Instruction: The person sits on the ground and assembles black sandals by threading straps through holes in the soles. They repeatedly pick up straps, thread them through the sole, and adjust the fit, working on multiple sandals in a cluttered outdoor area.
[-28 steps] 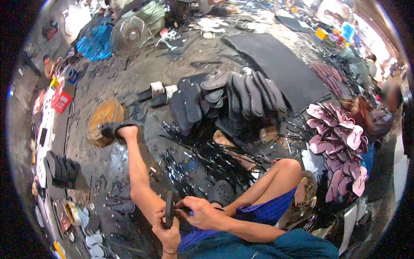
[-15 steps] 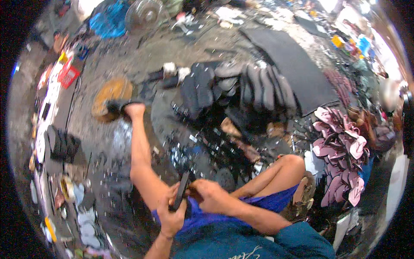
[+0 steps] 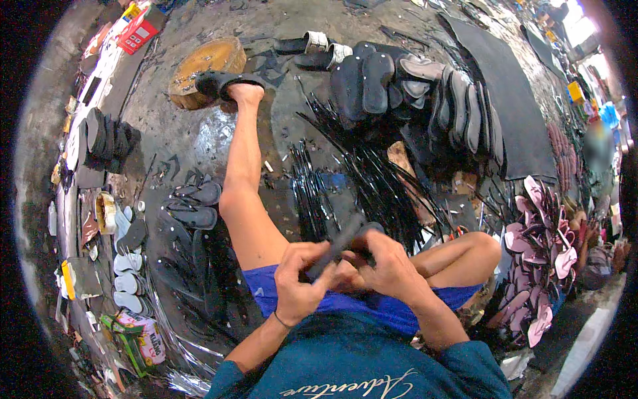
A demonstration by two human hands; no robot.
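Note:
My left hand [image 3: 296, 282] is closed on a dark flat sandal sole [image 3: 337, 247], held tilted above my lap. Its fingers wrap the near end. My right hand [image 3: 389, 267] grips the far end of the same sole, its fingers bent round it, and the fingertips are partly hidden. Just beyond the hands lie bundles of thin black strips [image 3: 372, 174] on the floor. Several finished-looking black sandals [image 3: 193, 216] rest to the left of my bent leg.
Black and grey soles [image 3: 475, 120] stand in a row beyond the strips. A dark sheet [image 3: 505, 86] lies behind them. Pink sandals [image 3: 531, 266] are heaped at the right. My outstretched foot wears a black sandal against a round wooden block [image 3: 206, 56]. Stacked dark soles [image 3: 106, 139] stand at left.
The view has shifted, so the floor things sit higher and further right. Both hands have moved right in the picture, and the right hand now grips the sole's far end.

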